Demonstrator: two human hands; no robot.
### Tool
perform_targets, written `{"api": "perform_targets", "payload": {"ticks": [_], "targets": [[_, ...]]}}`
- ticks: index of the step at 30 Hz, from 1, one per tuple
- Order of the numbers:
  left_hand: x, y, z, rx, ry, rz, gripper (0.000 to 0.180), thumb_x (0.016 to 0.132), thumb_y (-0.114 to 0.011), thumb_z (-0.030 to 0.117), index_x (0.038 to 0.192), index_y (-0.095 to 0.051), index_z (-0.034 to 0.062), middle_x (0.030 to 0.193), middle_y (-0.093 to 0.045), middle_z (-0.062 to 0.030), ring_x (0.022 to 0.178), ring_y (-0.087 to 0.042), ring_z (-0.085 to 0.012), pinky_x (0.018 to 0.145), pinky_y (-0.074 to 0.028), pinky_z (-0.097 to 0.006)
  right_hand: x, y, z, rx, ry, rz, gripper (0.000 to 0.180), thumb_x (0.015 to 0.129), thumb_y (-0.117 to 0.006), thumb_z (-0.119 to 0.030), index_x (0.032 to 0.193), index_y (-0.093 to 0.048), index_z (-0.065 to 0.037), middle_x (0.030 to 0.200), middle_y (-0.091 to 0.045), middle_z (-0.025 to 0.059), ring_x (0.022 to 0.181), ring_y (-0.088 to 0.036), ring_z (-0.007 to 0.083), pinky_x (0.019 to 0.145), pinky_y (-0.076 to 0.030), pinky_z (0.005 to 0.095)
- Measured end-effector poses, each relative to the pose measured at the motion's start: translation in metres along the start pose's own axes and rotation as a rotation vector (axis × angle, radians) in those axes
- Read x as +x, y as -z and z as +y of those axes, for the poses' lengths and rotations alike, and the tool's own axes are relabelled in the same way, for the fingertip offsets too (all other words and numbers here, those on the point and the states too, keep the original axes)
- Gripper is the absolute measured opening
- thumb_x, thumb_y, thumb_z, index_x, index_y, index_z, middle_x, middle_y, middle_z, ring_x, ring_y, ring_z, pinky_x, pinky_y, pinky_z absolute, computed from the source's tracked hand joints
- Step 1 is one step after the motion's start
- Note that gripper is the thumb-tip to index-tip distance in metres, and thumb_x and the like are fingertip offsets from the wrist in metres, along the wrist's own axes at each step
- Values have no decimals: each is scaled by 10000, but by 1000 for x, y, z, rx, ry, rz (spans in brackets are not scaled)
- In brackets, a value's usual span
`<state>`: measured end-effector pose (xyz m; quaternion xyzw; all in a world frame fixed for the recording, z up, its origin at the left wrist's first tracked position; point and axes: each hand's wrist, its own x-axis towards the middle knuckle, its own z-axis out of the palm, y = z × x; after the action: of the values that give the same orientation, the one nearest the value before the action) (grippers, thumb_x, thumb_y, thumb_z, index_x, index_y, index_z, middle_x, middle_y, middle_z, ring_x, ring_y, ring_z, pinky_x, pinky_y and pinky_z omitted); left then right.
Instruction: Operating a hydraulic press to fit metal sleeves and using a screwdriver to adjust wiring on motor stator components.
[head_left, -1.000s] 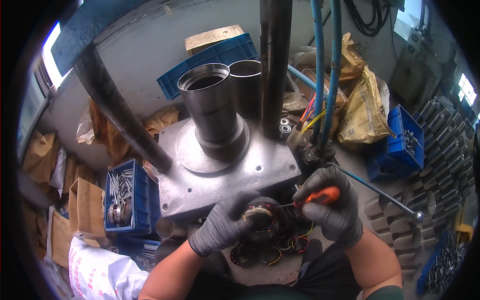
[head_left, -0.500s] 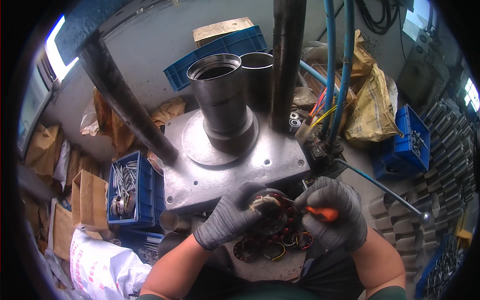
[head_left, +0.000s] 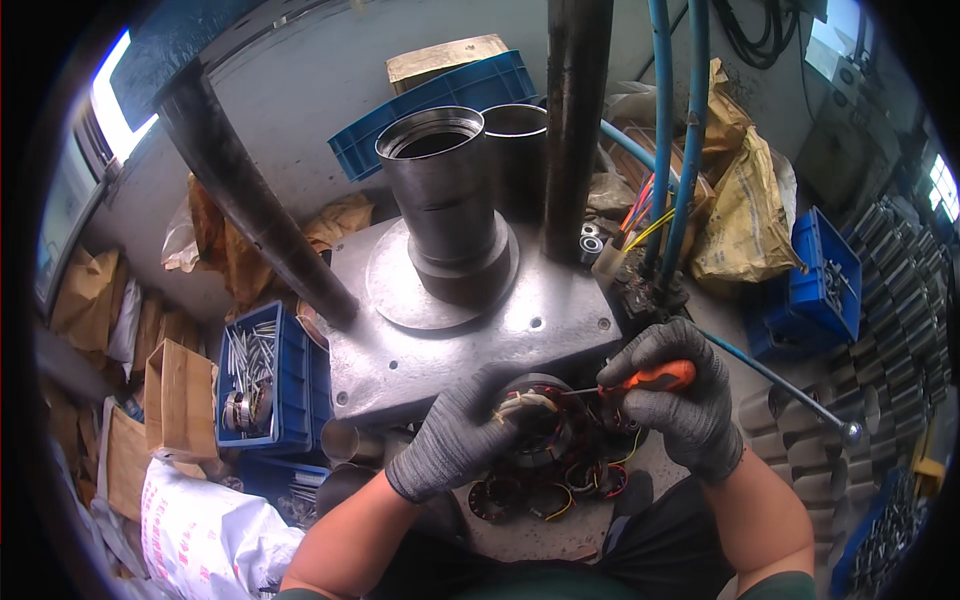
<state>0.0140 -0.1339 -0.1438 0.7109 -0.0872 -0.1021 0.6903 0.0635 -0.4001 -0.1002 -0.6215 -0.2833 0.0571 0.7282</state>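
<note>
My left hand (head_left: 452, 432), in a grey knit glove, is closed on the left side of a motor stator (head_left: 548, 452) with dark red windings. A pale bundle of leads (head_left: 527, 403) lies across the stator's top beside my thumb. In my right hand (head_left: 688, 418), gloved the same way, is a screwdriver (head_left: 663, 376) with an orange handle. Its thin shaft points left, and the tip reaches the stator's upper rim. Whether the tip touches the windings is too small to tell. Below, several more wound stators (head_left: 495, 497) with coloured leads stand near my knees.
Just ahead is a metal press table (head_left: 460, 360) bearing an upright steel cylinder (head_left: 440, 190) between dark posts (head_left: 575, 130). A ball-ended lever (head_left: 790, 390) juts out at right. Blue bins (head_left: 308, 375) of metal parts stand left, and stacked metal sleeves (head_left: 890, 300) fill the far right.
My right hand has moved slightly up and turned, so the screwdriver now lies nearly level, with more of its handle and shaft showing. My left hand stays on the stator.
</note>
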Motion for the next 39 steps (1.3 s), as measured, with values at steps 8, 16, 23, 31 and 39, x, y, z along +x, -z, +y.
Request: {"api": "perform_targets", "payload": {"ticks": [8, 16, 23, 31, 39], "targets": [[4, 5, -5, -13, -15, -6, 520, 952, -764, 212, 1401, -601, 7, 1248, -725, -144, 1185, -680, -182, 1040, -551, -360, -6, -4, 2, -247, 258, -102, 344, 783, -758, 61, 1080, -633, -59, 1007, -739, 151, 890, -751, 286, 788, -603, 388], [2, 6, -6, 9, 67, 22, 780, 894, -862, 404, 1476, -521, 12, 1376, -664, -134, 1297, -624, -221, 1131, -505, -404, 4, -13, -10, -570, 434, -254, 346, 746, -786, 4, 1056, -663, -87, 1016, -734, 123, 898, -733, 340, 770, -597, 436], [3, 11, -17, 96, 45, 35, 731, 933, -827, 383, 1481, -522, 7, 1364, -668, -130, 1292, -627, -217, 1125, -508, -403, 4, -3, 0, -212, 97, -220, 291, 772, -745, 57, 1027, -691, -74, 1043, -739, 108, 974, -741, 252, 877, -592, 377], [4, -6, 10, -48, -11, -39, 459, 932, -787, 189, 1334, -664, 5, 1214, -757, -116, 1162, -695, -163, 1030, -556, -353, 8, 20, -3, 242, -114, -35, 298, 766, -791, -16, 1051, -705, -18, 1046, -750, 82, 993, -705, 163, 897, -564, 317], [3, 2, -6, -23, 7, -61, 591, 955, -775, 329, 1417, -588, 12, 1328, -708, -133, 1240, -662, -198, 1092, -528, -383, -2, 12, -19, -267, 134, -210, 328, 780, -740, 71, 1057, -634, -69, 1032, -747, 156, 921, -716, 225, 834, -590, 376]]}}
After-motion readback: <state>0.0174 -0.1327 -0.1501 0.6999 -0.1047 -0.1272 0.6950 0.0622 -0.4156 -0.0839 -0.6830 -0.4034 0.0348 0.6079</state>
